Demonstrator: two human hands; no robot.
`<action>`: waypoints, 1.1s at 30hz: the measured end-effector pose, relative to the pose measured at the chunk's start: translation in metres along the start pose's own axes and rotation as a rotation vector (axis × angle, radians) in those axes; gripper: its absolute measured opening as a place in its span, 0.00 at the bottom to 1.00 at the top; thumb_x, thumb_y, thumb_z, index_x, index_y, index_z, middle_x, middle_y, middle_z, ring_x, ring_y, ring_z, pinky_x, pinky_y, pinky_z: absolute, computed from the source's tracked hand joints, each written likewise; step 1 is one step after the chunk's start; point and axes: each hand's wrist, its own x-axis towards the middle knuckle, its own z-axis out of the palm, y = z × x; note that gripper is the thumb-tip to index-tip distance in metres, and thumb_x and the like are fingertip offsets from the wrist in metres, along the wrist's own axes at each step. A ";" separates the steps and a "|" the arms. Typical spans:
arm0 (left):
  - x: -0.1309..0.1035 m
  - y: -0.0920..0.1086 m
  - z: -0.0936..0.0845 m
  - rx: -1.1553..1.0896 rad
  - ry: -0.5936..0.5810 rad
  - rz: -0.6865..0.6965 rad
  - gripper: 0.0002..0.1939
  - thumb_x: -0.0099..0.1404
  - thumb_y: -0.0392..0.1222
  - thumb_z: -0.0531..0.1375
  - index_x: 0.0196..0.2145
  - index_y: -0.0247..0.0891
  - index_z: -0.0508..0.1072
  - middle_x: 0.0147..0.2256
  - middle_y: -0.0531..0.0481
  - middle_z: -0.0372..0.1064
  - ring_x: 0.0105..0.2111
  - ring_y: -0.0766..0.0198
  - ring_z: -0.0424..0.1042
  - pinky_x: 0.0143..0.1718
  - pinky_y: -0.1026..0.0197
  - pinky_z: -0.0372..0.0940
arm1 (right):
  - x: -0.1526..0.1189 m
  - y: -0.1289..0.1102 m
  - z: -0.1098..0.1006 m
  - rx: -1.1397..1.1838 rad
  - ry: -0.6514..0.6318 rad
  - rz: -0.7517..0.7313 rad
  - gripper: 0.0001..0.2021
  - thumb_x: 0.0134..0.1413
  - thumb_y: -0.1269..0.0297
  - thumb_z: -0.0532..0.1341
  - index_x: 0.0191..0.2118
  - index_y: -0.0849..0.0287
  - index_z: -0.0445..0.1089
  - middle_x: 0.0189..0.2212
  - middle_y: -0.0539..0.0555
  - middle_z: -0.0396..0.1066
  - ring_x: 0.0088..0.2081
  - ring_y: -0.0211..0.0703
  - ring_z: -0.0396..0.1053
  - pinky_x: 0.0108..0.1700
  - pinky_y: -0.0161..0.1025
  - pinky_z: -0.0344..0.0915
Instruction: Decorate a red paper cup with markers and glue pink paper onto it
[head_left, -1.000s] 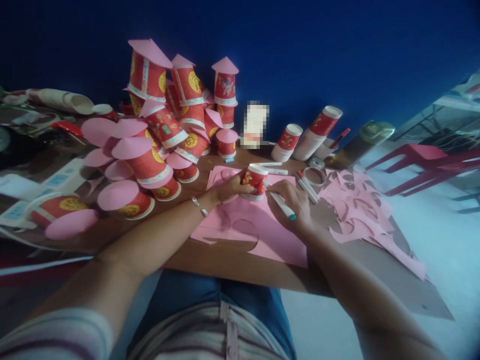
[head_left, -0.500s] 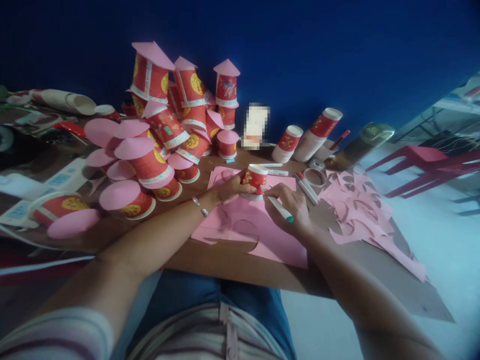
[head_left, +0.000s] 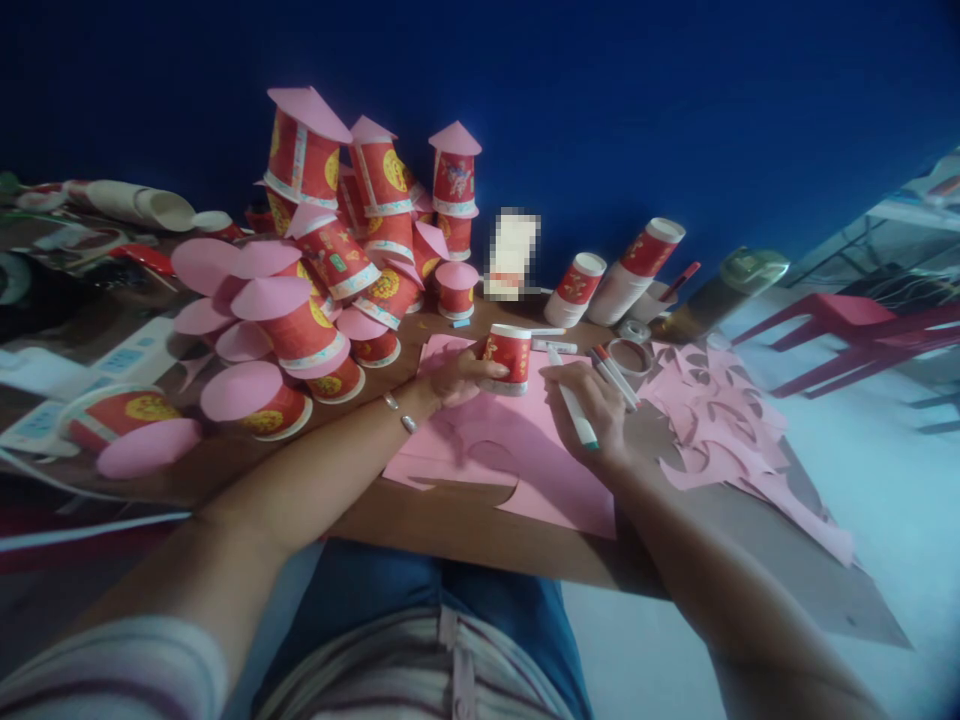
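Observation:
My left hand (head_left: pixel 461 378) is wrapped round a red paper cup (head_left: pixel 510 358) with gold print and a pale rim, standing upright above pink paper sheets. To its right, my right hand (head_left: pixel 589 395) grips a white marker (head_left: pixel 576 412) with a green end, apart from the cup. Beneath both hands lie the pink sheets (head_left: pixel 555 480), which have rounded cut-outs. Just behind the cup rests another white marker (head_left: pixel 555 346). White pens with red ends (head_left: pixel 616 378) lie beside my right hand.
Several red cups with pink cone tops (head_left: pixel 304 165) are piled at the left. Stacked cups (head_left: pixel 576 290), a tape roll (head_left: pixel 628 356) and a bottle (head_left: pixel 739 280) stand behind. Pink scraps (head_left: pixel 712 420) cover the table's right side. A red stool (head_left: pixel 832 312) is beyond.
My right hand has drawn back to the right from the cup with the marker. The cup has turned in my left hand and shows more of its printed side.

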 end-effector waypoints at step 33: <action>0.002 0.000 0.002 -0.081 0.125 0.051 0.25 0.53 0.39 0.77 0.48 0.37 0.80 0.41 0.47 0.81 0.43 0.60 0.79 0.47 0.59 0.73 | -0.021 0.023 0.026 -0.007 -0.097 0.167 0.22 0.71 0.67 0.62 0.67 0.51 0.64 0.54 0.61 0.79 0.55 0.55 0.79 0.53 0.51 0.81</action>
